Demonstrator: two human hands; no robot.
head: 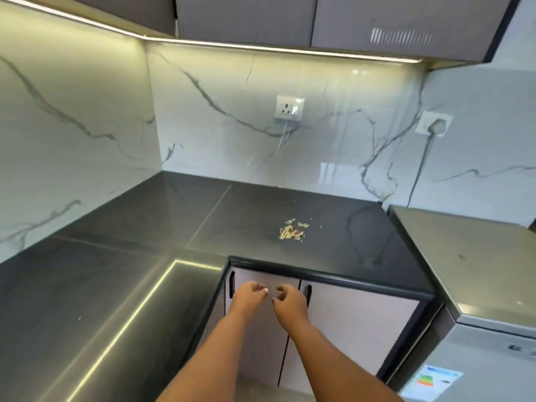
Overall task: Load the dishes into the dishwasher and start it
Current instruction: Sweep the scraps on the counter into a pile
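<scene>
Two bare forearms reach forward from the bottom edge; your left hand (pixel 251 294) and right hand (pixel 290 298) sit close together in front of the lower cabinet doors (pixel 356 329), not touching each other. Both hands have fingers loosely curled inward, holding nothing; the fingertips of the two face each other across a small gap.

Just behind the hands: two dark vertical slot handles (pixel 231 284) on the doors, one left of your left hand, one right of your right hand.

Well to the right of your right hand: the dishwasher (pixel 475 358), grey, closed as far as visible, with an energy label (pixel 432 380) on its front. Front panel faces toward lower left of view; its top runs with long axis going away toward the wall.

Above and beyond the hands: dark countertop (pixel 145 221), L-shaped, with a small scatter of crumbs (pixel 291 230) beyond your right hand.

Farther: marble-veined backsplash (pixel 232 126), a wall socket (pixel 289 107), and a second socket (pixel 433 126) with a plug and cord running down. Upper cabinets (pixel 319 21) above, light strip beneath.
</scene>
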